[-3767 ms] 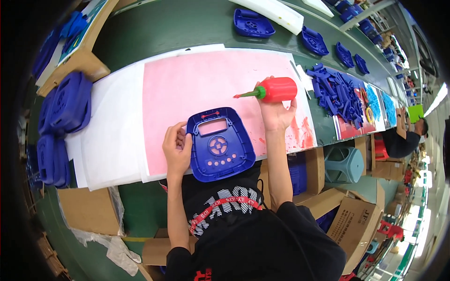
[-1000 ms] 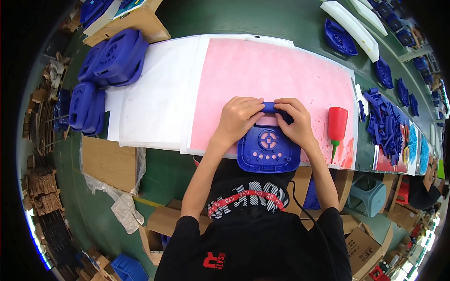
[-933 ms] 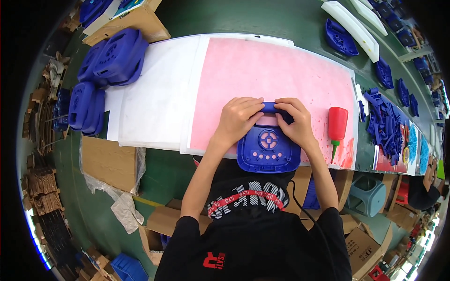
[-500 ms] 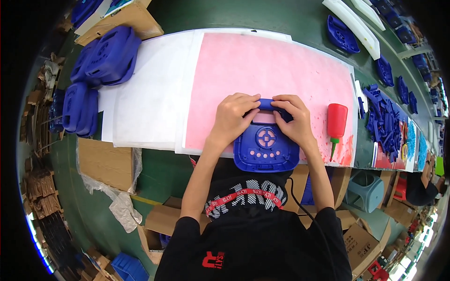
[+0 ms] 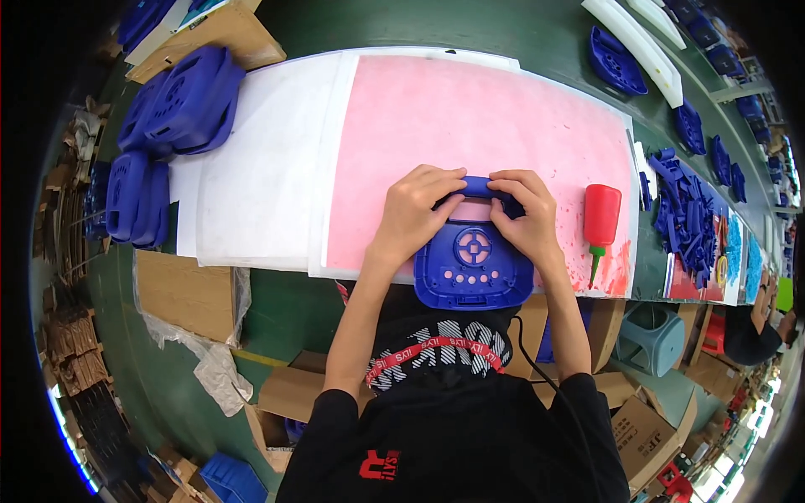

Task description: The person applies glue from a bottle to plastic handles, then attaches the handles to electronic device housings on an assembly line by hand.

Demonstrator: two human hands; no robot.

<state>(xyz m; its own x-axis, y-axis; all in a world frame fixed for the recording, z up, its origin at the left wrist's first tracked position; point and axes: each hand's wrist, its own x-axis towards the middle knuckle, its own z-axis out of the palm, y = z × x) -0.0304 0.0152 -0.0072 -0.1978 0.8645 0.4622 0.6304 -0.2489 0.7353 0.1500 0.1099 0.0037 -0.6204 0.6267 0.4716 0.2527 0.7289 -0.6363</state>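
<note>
Gripping, with left hand [image 5: 413, 210] and right hand [image 5: 531, 211], apparently separate blue bar [image 5: 477, 187] at far edge of blue panel [image 5: 503, 254]; best pressed evenly.

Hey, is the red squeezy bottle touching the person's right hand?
Apart. The head view shows a strip of pink sheet lying between the red bottle and the right hand.

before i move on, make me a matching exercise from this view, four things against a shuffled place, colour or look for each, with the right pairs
Column one
1. bottle
2. stool
3. housing
4. left hand

Column two
A. at the left end of a blue bar
B. blue, with a row of round holes
C. grey-blue
D. red, on the pink sheet

Pairs: 1-D, 2-C, 3-B, 4-A
</note>
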